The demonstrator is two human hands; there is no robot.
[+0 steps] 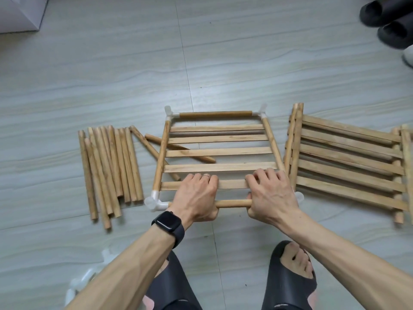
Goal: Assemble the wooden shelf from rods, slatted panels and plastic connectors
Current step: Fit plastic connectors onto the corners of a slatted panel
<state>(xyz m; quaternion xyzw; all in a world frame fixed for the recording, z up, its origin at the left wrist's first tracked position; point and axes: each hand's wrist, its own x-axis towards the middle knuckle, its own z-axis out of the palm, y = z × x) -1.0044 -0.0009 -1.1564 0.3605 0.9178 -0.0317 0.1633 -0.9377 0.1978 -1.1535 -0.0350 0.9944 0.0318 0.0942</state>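
A square shelf frame (pixel 215 114) of wooden rods joined by translucent plastic connectors (pixel 154 201) lies on the floor, with a slatted panel (pixel 218 151) inside it. My left hand (pixel 196 195) and my right hand (pixel 271 194) both grip the near rod (pixel 232 202), thumbs under it and fingers over the nearest slat. A pile of loose rods (pixel 109 171) lies to the left. Two more rods (pixel 178 151) lie partly under the frame. Spare slatted panels (pixel 348 159) are stacked to the right.
Loose plastic connectors (pixel 85 280) lie at the lower left by my arm. My feet in black slippers (pixel 290 285) stand just below the frame. Dark shoes (pixel 388 21) sit at the top right, a pale box (pixel 20 12) at the top left.
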